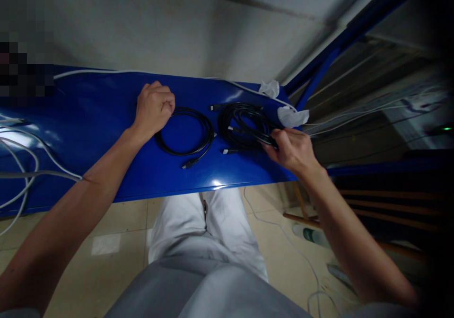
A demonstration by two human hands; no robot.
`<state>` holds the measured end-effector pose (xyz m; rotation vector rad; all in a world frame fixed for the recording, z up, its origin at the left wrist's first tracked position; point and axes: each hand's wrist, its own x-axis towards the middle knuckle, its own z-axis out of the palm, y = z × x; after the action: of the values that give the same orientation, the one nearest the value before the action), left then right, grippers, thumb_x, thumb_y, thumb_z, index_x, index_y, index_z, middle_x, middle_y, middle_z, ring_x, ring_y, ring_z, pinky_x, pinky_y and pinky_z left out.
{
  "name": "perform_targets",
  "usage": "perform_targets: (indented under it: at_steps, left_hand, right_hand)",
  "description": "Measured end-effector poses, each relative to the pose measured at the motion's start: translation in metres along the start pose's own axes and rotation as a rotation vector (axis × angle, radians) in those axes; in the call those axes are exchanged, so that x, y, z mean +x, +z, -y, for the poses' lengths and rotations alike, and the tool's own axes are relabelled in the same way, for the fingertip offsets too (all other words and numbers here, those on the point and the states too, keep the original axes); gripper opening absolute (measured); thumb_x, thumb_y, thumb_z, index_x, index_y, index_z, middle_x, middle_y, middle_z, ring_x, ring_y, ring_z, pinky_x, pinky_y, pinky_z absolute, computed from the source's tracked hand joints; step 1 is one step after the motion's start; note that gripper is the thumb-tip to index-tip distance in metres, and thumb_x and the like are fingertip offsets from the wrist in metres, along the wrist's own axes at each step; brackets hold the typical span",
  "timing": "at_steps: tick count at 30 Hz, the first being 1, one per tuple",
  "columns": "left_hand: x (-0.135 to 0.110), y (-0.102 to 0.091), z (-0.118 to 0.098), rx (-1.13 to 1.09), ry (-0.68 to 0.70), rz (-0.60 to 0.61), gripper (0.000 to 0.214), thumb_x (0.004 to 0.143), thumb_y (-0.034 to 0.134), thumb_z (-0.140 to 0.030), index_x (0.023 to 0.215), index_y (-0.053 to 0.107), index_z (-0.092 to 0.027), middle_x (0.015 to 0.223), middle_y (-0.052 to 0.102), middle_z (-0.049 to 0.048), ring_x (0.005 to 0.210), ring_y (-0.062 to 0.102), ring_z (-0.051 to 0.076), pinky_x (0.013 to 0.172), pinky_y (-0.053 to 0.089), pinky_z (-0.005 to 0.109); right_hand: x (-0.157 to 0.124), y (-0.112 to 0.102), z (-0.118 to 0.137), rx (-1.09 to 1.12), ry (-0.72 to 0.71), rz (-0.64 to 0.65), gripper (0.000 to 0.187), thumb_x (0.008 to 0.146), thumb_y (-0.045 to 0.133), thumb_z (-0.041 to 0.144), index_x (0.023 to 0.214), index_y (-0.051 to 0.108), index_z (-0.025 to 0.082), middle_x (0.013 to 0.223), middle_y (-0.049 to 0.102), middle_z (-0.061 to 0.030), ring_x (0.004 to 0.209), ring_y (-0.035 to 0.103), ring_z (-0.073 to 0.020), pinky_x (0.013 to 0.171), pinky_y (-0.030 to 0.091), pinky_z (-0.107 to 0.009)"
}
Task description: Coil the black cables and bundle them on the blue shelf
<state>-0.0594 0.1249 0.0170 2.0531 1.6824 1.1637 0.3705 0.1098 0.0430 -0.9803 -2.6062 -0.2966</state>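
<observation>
A single black cable (184, 154) lies in a loose ring on the blue table, one plug (189, 163) pointing toward me. At the ring's upper left edge is my left hand (154, 104), its fingers curled closed; whatever they may hold is hidden. To the right, my right hand (291, 148) grips a coiled black cable (260, 131) between thumb and fingers. That coil is over a pile of more coiled black cables (227, 131), with several plug ends sticking out to the left. Its far side is covered by my hand.
The narrow blue table (92, 102) stands against a pale wall. A white cable (106, 71) runs along its back edge, and crumpled white plastic (292, 117) sits at the right end. Grey-white cables (33, 166) loop at the left. A wooden chair (390, 209) is below right.
</observation>
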Motion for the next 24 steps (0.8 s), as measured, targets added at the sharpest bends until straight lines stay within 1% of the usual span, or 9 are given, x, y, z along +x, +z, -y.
perform_targets:
  at_steps: [3, 6, 9, 10, 13, 16, 19, 21, 24]
  left_hand:
    - [0.000, 0.001, 0.000, -0.036, 0.005, -0.020, 0.031, 0.086, 0.058, -0.015, 0.057, 0.053, -0.024, 0.078, 0.064, 0.0050, 0.103, 0.061, 0.028, 0.110, 0.032, 0.050]
    - [0.002, 0.005, 0.000, -0.144, -0.004, -0.090, 0.025, 0.093, 0.056, -0.021, 0.069, 0.062, -0.025, 0.085, 0.069, 0.0052, 0.099, 0.065, 0.027, 0.106, 0.041, 0.048]
    - [0.007, 0.009, 0.000, -0.442, -0.074, -0.119, 0.016, 0.098, 0.059, -0.037, 0.096, 0.072, -0.028, 0.102, 0.076, 0.0055, 0.101, 0.071, 0.027, 0.094, 0.053, 0.043]
    - [0.010, 0.009, 0.001, -0.581, -0.110, -0.105, 0.021, 0.099, 0.059, -0.044, 0.106, 0.072, -0.029, 0.109, 0.078, 0.0061, 0.103, 0.074, 0.027, 0.090, 0.056, 0.042]
    - [0.017, -0.001, 0.000, -0.932, -0.225, 0.045, 0.052, 0.102, 0.050, -0.071, 0.126, 0.069, -0.030, 0.127, 0.078, 0.0104, 0.112, 0.078, 0.032, 0.087, 0.062, 0.044]
    - [0.021, -0.018, -0.004, -1.089, -0.316, 0.276, 0.075, 0.099, 0.044, -0.088, 0.135, 0.068, -0.028, 0.136, 0.076, 0.0137, 0.125, 0.077, 0.038, 0.096, 0.065, 0.050]
    - [0.020, -0.025, -0.008, -1.124, -0.343, 0.338, 0.067, 0.102, 0.051, -0.080, 0.135, 0.071, -0.025, 0.138, 0.077, 0.0143, 0.131, 0.075, 0.038, 0.108, 0.063, 0.052]
    - [0.019, -0.021, -0.009, -1.069, -0.336, 0.280, 0.050, 0.104, 0.063, -0.067, 0.127, 0.074, -0.024, 0.134, 0.079, 0.0134, 0.129, 0.076, 0.036, 0.110, 0.062, 0.050]
    - [0.016, -0.009, -0.008, -0.953, -0.331, 0.185, 0.031, 0.097, 0.082, -0.045, 0.116, 0.079, -0.021, 0.125, 0.081, 0.0121, 0.123, 0.079, 0.035, 0.108, 0.065, 0.048]
  right_hand:
    - [0.019, -0.016, -0.007, -0.039, 0.009, -0.039, 0.046, 0.107, 0.054, 0.069, 0.094, 0.067, 0.026, 0.068, 0.064, -0.0077, 0.059, 0.053, -0.0235, 0.065, 0.047, -0.044]
    - [0.049, -0.034, 0.000, -0.111, -0.122, -0.102, 0.049, 0.105, 0.055, 0.071, 0.095, 0.067, 0.025, 0.072, 0.066, -0.0085, 0.059, 0.052, -0.0224, 0.064, 0.050, -0.044]
    - [0.080, -0.043, 0.022, -0.097, -0.222, -0.093, 0.050, 0.109, 0.052, 0.068, 0.091, 0.065, 0.023, 0.080, 0.067, -0.0087, 0.063, 0.055, -0.0209, 0.068, 0.050, -0.044]
    - [0.091, -0.042, 0.032, -0.078, -0.264, -0.070, 0.053, 0.110, 0.049, 0.069, 0.091, 0.066, 0.023, 0.079, 0.065, -0.0079, 0.064, 0.056, -0.0211, 0.069, 0.049, -0.044]
    - [0.118, -0.024, 0.062, 0.065, -0.367, 0.042, 0.057, 0.114, 0.039, 0.068, 0.098, 0.070, 0.022, 0.084, 0.064, -0.0066, 0.075, 0.061, -0.0226, 0.075, 0.049, -0.043]
    - [0.139, 0.007, 0.084, 0.209, -0.449, 0.010, 0.057, 0.117, 0.033, 0.062, 0.095, 0.069, 0.023, 0.086, 0.064, -0.0043, 0.076, 0.061, -0.0205, 0.075, 0.046, -0.040]
    - [0.150, 0.039, 0.095, 0.234, -0.575, -0.078, 0.047, 0.119, 0.036, 0.050, 0.093, 0.066, 0.024, 0.082, 0.064, -0.0020, 0.070, 0.055, -0.0178, 0.072, 0.041, -0.038]
    - [0.153, 0.055, 0.098, 0.216, -0.627, -0.114, 0.045, 0.120, 0.037, 0.046, 0.090, 0.063, 0.024, 0.078, 0.062, -0.0008, 0.067, 0.052, -0.0169, 0.070, 0.039, -0.036]
    - [0.149, 0.068, 0.098, 0.189, -0.638, -0.088, 0.047, 0.119, 0.039, 0.051, 0.089, 0.063, 0.024, 0.077, 0.063, -0.0003, 0.066, 0.051, -0.0169, 0.068, 0.037, -0.036]
